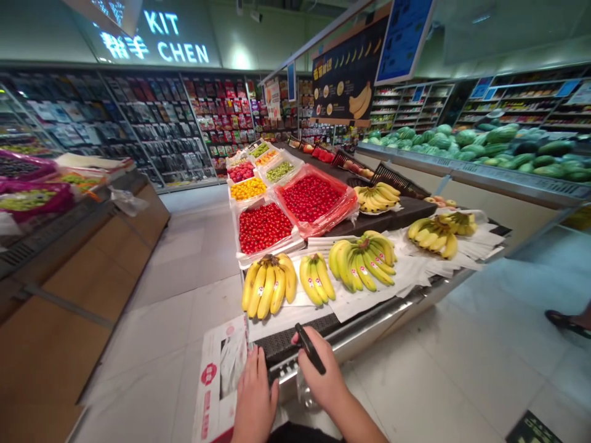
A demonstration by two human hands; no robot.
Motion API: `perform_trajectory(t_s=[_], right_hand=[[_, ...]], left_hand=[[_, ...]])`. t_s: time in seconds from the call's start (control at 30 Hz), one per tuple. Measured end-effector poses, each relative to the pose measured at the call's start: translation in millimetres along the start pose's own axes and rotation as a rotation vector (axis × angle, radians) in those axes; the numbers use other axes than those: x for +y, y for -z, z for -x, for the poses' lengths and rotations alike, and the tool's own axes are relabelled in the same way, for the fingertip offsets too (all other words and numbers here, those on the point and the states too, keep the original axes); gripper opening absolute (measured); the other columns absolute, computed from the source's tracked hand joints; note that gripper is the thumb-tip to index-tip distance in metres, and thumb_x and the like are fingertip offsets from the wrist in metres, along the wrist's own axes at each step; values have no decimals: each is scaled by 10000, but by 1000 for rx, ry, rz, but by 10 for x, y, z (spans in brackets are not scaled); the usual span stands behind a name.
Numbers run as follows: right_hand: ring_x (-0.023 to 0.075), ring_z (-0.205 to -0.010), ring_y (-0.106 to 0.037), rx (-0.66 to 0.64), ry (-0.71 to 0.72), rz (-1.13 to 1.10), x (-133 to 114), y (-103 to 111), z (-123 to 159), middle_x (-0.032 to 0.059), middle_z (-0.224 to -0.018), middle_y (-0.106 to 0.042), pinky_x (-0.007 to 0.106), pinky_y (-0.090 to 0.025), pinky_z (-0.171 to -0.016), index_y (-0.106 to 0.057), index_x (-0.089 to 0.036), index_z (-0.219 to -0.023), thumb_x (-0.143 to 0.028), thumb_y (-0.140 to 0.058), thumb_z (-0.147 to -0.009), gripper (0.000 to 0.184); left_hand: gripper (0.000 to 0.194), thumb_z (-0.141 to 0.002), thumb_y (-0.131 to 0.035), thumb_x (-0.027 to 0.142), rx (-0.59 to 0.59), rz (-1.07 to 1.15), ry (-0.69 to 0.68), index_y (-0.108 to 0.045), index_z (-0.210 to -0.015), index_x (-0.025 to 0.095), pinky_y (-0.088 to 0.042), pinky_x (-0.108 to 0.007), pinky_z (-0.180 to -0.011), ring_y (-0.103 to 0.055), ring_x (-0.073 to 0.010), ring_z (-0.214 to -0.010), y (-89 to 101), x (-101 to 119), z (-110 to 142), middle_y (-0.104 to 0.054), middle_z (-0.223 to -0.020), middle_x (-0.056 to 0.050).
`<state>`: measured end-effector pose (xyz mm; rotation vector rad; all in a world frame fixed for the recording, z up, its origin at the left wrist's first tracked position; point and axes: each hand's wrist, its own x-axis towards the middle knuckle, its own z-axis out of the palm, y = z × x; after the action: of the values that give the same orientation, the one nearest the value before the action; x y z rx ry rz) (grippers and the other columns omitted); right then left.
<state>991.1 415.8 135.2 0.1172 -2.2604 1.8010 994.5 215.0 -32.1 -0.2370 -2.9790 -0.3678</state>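
Observation:
My left hand [253, 394] lies flat with its fingers stretched out, at the near edge of the fruit stand, beside a white and red cardboard box [217, 381]. My right hand [321, 369] is closed round a slim black object [310, 349], held over the stand's metal front rim [369, 320]. Just beyond my hands, bunches of yellow bananas [268, 286] lie on white paper, with a greener bunch [362, 258] to the right.
Trays of red cherry tomatoes [263, 226] and other small fruit fill the stand behind. Watermelons [503, 147] are piled on a counter at right. A wooden counter [78, 264] stands at left. Someone's foot [570, 320] shows at far right. Shelves line the back wall.

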Motion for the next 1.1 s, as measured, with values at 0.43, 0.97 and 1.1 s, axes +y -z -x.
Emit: perform_trajectory(t_s=[0.43,0.97,1.1], right_hand=[[226,-807,-688,212,-147,115,320,687,-87,16,-821,-723,291,-515,-769,-665,-233,-862,-175,-531,-784,166],[225,-773,-694,67,-123,31,552,1664,-52,20,-812,-723,294,-521,-744,-666,-238,-858,-166,-529,-753,186],[245,-841,-721,158,-144,2,585,2048,-69,42,-866,-756,316,-541,-812,-697,-233,-916,-212,-557,-784,194]], left_hand=[[602,-943,-484,200,46,31,-154,-529,-1539,271,-373,-572,-1277,-447,-306,-1538,-200,411,-139,-549,-1620,-73],[616,-947,-482,206,41,59,-207,-490,-1559,269,-441,-518,-1246,-473,-292,-1511,-441,1443,-298,-527,-1620,-82],[616,-927,-480,189,69,65,-158,-507,-1538,257,-427,-528,-1253,-475,-297,-1507,-550,1716,-244,-530,-1614,-92]])
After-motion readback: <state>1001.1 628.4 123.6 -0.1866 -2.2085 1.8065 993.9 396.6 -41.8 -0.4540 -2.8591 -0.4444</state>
